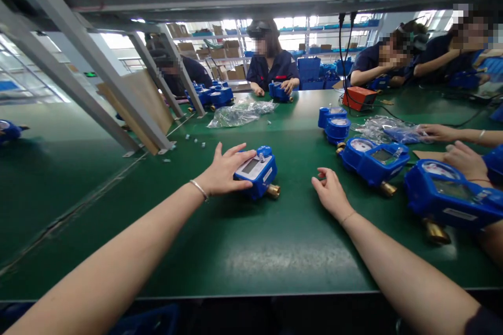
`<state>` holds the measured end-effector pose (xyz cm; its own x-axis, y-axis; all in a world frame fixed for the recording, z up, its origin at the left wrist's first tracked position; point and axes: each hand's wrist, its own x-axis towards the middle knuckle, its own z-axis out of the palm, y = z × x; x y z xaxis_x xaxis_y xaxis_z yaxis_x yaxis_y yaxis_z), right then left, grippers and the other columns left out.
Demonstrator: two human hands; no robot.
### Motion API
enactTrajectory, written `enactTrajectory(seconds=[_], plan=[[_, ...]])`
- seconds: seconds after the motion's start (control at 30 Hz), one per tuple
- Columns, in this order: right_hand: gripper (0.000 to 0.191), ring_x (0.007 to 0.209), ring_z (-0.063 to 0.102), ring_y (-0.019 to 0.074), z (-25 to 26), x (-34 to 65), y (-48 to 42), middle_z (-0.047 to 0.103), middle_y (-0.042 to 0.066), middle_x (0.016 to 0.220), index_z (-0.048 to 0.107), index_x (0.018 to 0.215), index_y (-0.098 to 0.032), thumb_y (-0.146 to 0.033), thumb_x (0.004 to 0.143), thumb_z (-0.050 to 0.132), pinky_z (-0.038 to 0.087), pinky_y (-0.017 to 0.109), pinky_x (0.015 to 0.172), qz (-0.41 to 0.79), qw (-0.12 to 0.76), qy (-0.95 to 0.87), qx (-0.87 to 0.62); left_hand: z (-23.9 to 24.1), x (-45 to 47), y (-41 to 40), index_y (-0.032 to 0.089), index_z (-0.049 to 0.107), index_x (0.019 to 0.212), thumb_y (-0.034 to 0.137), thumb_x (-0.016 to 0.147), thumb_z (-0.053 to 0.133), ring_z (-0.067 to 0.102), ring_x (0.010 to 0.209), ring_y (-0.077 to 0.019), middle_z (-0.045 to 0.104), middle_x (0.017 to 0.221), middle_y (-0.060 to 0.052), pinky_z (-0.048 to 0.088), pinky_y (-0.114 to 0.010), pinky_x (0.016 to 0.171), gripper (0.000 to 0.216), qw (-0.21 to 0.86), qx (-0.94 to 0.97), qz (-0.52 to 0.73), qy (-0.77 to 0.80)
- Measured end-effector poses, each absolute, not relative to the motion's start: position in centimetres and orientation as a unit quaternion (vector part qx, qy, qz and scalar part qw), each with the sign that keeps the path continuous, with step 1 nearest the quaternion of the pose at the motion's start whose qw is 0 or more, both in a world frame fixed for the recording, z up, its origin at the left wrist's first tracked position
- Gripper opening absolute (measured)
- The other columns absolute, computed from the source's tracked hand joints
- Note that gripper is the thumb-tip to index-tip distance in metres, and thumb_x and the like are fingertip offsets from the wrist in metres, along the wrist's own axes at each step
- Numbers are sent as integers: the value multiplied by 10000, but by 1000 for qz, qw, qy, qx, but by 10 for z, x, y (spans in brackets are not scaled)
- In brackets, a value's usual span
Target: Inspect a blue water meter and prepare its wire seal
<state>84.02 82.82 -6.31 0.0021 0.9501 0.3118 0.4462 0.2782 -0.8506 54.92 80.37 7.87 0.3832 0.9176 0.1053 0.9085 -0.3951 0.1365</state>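
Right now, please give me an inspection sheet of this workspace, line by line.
Surface: green matte table, flat.
Job's things: blue plastic meter with grey display and brass fitting, lying on the table.
Clutter: more blue meters; clear plastic bags; small white parts; orange box.
Hands: left hand rests on the meter, fingers spread; right hand on the table, loosely curled, holding nothing.
Cables: black cables hang down to the orange box.
Surroundings: grey metal frame; co-workers seated around; a co-worker's hands at right.
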Motion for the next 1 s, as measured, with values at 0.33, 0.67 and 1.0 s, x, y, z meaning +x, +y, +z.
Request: enactTrajectory(seconds=[0.33,0.67,1.0], plan=[[354,639,551,127,-65,840,829,500,82,977,515,1092,-137,-342,804,508,473,363,777,277,444,-658,-542,80,551,773,231,183,1413,604,646,660,54,1350,-396,131,1499,-115,59,-638,1032,978,89,820,46,563],[335,656,558,140,-63,839,826,519,78,953,524,1073,-159,-375,819,490,481,355,745,258,427,-668,-552,75,534,814,190,640,1097,418,714,615,473,1161,-329,588,1205,-73,312,-455,1034,446,263,779,285,492],[365,755,578,183,-67,832,819,566,75,960,517,1098,-213,-435,809,501,483,345,729,312,390,-662,-560,38,516,805,189,639,1020,797,679,384,353,1258,-317,602,1129,-124,215,-439,1091,742,276,726,464,426]])
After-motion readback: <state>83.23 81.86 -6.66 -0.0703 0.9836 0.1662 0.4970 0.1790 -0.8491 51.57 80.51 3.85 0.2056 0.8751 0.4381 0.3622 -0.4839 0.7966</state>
